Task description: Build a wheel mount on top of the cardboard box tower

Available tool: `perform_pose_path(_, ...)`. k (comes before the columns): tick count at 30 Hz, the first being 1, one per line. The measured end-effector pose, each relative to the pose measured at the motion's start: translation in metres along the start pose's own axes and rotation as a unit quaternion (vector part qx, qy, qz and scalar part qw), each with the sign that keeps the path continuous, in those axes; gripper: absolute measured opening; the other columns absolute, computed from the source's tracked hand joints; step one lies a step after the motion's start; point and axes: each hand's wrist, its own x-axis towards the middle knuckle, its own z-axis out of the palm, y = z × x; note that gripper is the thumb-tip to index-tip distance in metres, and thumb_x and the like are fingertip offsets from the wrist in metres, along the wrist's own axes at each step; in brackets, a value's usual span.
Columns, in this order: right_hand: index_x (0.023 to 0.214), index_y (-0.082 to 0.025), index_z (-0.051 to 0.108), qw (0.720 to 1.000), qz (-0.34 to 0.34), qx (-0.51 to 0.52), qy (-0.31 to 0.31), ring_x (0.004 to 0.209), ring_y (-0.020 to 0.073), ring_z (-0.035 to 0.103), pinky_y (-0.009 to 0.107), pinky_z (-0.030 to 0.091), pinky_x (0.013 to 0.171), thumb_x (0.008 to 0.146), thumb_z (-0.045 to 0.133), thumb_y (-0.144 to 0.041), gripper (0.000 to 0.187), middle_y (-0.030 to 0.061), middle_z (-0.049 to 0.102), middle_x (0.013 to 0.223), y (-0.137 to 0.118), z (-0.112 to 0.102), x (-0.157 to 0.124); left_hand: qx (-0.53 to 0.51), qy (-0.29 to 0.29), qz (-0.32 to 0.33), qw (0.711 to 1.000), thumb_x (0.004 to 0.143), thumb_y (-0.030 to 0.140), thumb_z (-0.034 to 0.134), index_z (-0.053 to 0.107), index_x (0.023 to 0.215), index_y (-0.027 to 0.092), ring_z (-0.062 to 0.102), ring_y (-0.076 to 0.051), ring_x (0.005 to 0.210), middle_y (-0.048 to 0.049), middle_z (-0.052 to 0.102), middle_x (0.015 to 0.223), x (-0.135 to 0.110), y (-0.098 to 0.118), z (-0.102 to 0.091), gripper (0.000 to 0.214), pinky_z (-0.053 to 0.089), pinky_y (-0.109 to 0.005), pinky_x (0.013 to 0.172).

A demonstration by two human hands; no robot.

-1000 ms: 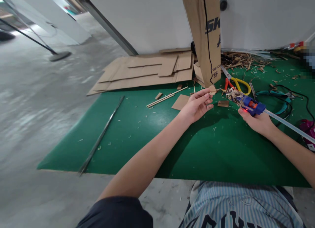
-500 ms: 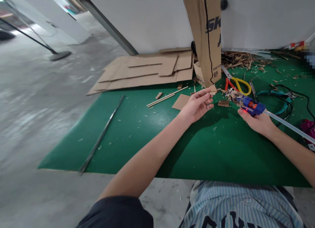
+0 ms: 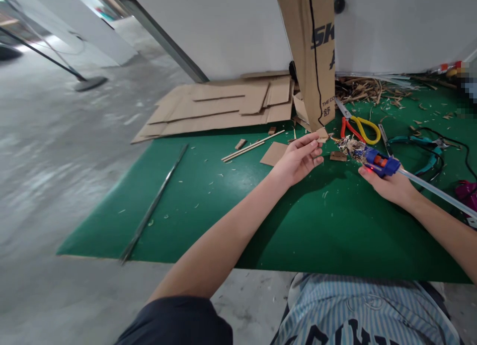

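Note:
My left hand point(image 3: 300, 158) pinches a small piece of cardboard point(image 3: 322, 134) between thumb and fingertips, raised over the green table point(image 3: 208, 206). A blue hot glue gun point(image 3: 380, 162) is in my right hand point(image 3: 391, 185), its nozzle pointing left, close to the cardboard piece; whether the two touch I cannot tell. Stringy scraps cling round the gun's front, a red light glows on its side, and a long clear glue stick point(image 3: 436, 187) juts from its back. Below the nozzle lies a small folded brown cardboard bit point(image 3: 338, 156).
Yellow-and-red scissors point(image 3: 359, 126) and teal-handled pliers point(image 3: 428, 153) lie behind the glue gun. Thin wooden sticks point(image 3: 253, 146) and a cardboard square point(image 3: 274, 154) are left of my hand. Cardboard sheets point(image 3: 223, 104), a standing cardboard column point(image 3: 316, 61) and a bundle of dark rods point(image 3: 154, 203) surround them.
My right hand and the glue gun have shifted very slightly left, toward the cardboard piece. My left hand keeps its place and its pinch.

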Motion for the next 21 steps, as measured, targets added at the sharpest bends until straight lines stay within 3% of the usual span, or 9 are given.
perform_pose_path(11, 0.066, -0.025, 0.056, 1.000, 0.013, -0.004, -0.002, 0.050, 0.0158, 0.051, 0.029, 0.041, 0.049, 0.076, 0.067, -0.057, 0.036, -0.0018, 0.055, 0.052, -0.004, 0.001, -0.001, -0.010, -0.001, 0.001, 1.000, 0.074, 0.012, 0.083, 0.072, 0.091, 0.016, 0.062, -0.007, 0.061, -0.0002, 0.069, 0.079, 0.000, 0.000, 0.000, 0.021, 0.053, -0.020, 0.057)
perform_pose_path(21, 0.075, -0.024, 0.065, 0.999, -0.027, 0.007, -0.015, 0.055, 0.0169, 0.056, 0.029, 0.044, 0.052, 0.081, 0.066, -0.056, 0.032, -0.0010, 0.062, 0.060, 0.006, 0.004, -0.002, -0.017, 0.008, 0.000, 1.000, 0.077, 0.008, 0.079, 0.071, 0.091, 0.015, 0.063, -0.008, 0.061, -0.0008, 0.070, 0.078, -0.003, 0.001, 0.005, 0.018, 0.052, -0.021, 0.057)
